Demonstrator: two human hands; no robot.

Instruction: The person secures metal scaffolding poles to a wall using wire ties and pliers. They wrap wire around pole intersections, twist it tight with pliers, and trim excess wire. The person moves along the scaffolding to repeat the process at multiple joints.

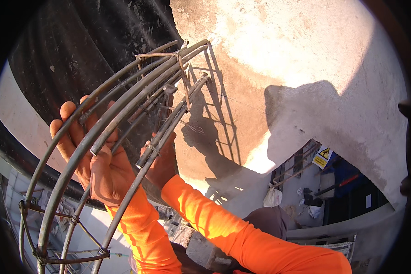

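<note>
A long curved cage of steel rebar [68, 166] runs from the lower left up toward the wall, its rods joined by square stirrups and twisted tie wire. My left hand [107, 176] is wrapped round its rods, fingers behind and thumb near the cut end of one bar. My right hand [162, 160] is closed behind the right-hand rods, beside a wire tie [154, 149]. Just above it rises a dark, blunt-headed metal tool [169, 90]; its kind and the right fingers' grip are partly hidden by the bars. Loose thin wire [194, 128] sticks out near the rods.
A rough plastered wall [242, 68] stands ahead and to the right, with shadows across it. Black sheeting [64, 50] covers the upper left. Through an opening at lower right, a yellow warning sign [323, 156] and a white bag [272, 197] show below.
</note>
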